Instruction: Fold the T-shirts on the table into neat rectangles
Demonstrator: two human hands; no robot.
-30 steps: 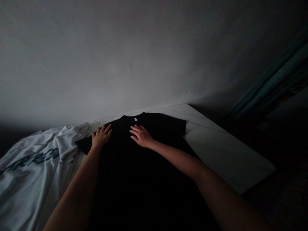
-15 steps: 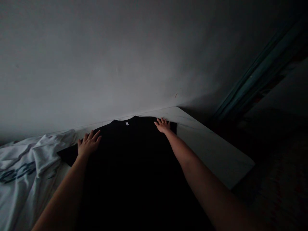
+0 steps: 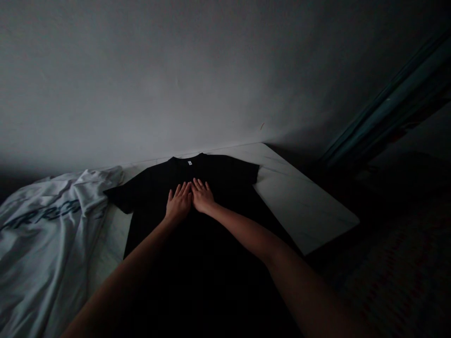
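A black T-shirt (image 3: 211, 263) lies spread on the table, its neckline toward the wall and a small white label inside the collar. Both sleeves point outward. On the upper chest, my left hand (image 3: 178, 201) rests flat with fingers stretched out. Right beside it, my right hand (image 3: 202, 195) also lies flat on the black fabric, and the fingertips of the two hands nearly meet. Neither hand grips anything. The lower part of the shirt is too dark to make out.
A crumpled white garment (image 3: 70, 234) with dark lettering lies to the left, close to the black sleeve. The white marble-patterned table (image 3: 310, 206) has its right edge and rounded corners in view. Behind it rises a grey wall (image 3: 176, 84). Teal fabric (image 3: 387, 103) hangs at the right.
My hands have moved from the two shoulders inward to the middle of the chest, still flat. The view has shifted slightly, and both sleeves now show in full.
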